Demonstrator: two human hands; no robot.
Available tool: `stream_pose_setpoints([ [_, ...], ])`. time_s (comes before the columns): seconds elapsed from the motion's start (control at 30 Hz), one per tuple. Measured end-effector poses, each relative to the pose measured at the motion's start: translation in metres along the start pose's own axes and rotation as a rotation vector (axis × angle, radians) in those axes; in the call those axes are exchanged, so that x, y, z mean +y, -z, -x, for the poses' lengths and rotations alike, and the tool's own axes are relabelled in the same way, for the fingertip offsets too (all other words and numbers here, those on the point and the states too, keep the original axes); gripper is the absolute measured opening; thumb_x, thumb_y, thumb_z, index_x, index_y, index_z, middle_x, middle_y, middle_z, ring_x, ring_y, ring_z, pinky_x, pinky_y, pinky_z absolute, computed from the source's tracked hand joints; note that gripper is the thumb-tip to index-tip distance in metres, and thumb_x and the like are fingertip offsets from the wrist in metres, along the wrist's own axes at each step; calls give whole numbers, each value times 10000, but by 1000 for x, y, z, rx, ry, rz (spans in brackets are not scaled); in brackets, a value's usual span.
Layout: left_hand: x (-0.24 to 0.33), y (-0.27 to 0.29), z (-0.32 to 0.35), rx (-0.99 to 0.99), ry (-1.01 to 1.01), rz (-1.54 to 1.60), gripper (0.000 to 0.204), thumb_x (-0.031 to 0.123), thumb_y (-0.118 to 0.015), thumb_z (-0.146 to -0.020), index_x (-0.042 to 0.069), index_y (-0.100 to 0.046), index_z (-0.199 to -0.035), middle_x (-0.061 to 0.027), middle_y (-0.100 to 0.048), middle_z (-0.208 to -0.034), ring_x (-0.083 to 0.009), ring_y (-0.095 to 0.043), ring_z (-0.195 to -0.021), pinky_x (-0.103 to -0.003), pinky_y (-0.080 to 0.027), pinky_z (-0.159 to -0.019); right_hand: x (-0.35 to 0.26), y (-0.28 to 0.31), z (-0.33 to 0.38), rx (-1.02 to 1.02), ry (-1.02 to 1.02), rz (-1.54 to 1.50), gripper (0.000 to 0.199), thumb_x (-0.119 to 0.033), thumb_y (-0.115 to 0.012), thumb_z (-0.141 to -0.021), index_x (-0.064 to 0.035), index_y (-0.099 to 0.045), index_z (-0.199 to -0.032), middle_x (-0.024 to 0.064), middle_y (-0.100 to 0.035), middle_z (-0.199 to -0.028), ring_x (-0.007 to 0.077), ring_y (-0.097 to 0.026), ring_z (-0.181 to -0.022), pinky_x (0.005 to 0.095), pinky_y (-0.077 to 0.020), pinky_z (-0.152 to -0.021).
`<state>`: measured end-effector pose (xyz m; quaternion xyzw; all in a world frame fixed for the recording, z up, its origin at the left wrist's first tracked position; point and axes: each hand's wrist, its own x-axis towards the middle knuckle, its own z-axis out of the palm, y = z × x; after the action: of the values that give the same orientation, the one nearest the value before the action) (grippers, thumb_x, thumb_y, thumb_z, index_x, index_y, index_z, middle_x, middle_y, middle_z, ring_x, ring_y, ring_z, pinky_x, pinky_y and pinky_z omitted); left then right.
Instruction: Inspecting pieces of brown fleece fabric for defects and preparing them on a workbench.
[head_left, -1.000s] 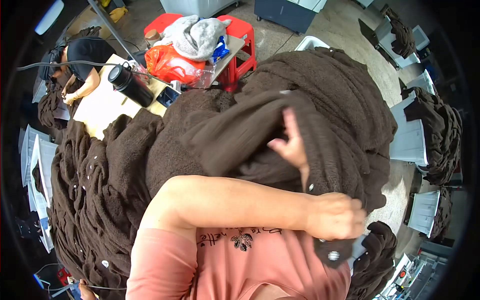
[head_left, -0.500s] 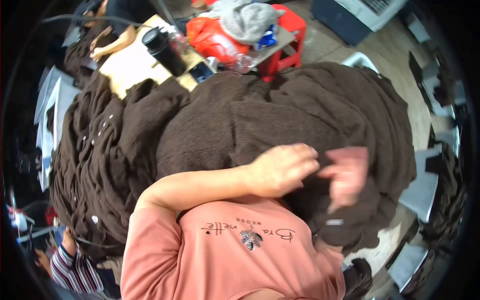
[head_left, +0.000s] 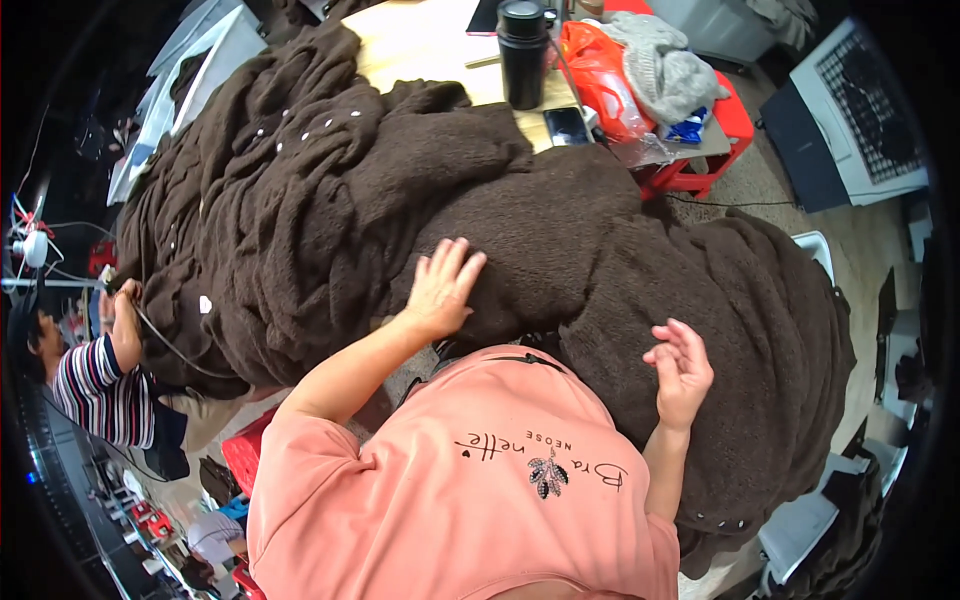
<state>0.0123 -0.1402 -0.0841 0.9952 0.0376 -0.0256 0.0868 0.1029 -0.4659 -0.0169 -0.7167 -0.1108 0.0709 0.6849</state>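
Dark brown fuzzy cloth lies in large heaps and folds from the left side across to the right. My left hand rests flat on its near middle part, fingers stretched and apart. Off to the right, my right hand is raised in front of another fold, palm partly turned up. Its fingers curl loosely, with nothing visible in them. Small white spots dot the cloth at the left and along its lower right edge.
Beyond the cloth, a pale wooden tabletop carries a black bottle and a phone. A red stool stands by a red plastic bag and grey knitwear. A person in stripes works at left.
My hands have moved apart: the left one went left and now lies flat on the cloth, while the right is no longer smeared by motion. The view has shifted, showing more at left.
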Motion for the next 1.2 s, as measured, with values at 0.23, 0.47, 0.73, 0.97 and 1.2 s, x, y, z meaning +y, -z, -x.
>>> stream_pose_setpoints([
  [0.23,-74,-21,14,-60,151,123,656,171,-729,-664,151,-455,-1259,-168,-545,-1148,-340,-547,-991,-410,-465,-795,32,-92,-25,-454,-81,441,556,-49,-687,-712,-9,-475,-1224,146,-555,-1099,167,-573,-910,286,-492,-752],
  [0.47,-61,141,16,439,136,1426,98,-9,-574,-751,-5,-625,-835,-24,-601,-714,-68,-527,-683,-220,-434,-633,68,-195,-7,-366,379,975,1092,-228,-824,-523,-32,-194,-1394,230,-222,-1418,394,-273,-1280,474,-238,-1029],
  [0.73,-212,305,111,1298,-157,206,801,566,-597,-769,-163,-512,-1092,-237,-616,-999,-295,-635,-891,-375,-525,-780,44,-243,-3,-95,66,-136,158,106,-506,-790,40,-635,-855,19,-641,-805,82,-547,-742,238,-445,-637],
  [0.97,-349,297,133,1206,363,633,356,201,-411,-904,-79,-569,-1058,-174,-626,-984,-292,-614,-879,-385,-494,-836,-43,-265,11,-841,110,-331,236,49,-648,-681,74,-622,-914,130,-640,-730,208,-627,-654,292,-478,-639],
  [1.2,-300,209,101,995,315,1386,269,58,-504,-876,-25,-540,-1129,-109,-627,-1023,-214,-619,-892,-298,-500,-765,39,-258,-63,352,-48,-211,243,6,-553,-791,52,-601,-1025,69,-625,-889,124,-557,-746,269,-460,-707],
])
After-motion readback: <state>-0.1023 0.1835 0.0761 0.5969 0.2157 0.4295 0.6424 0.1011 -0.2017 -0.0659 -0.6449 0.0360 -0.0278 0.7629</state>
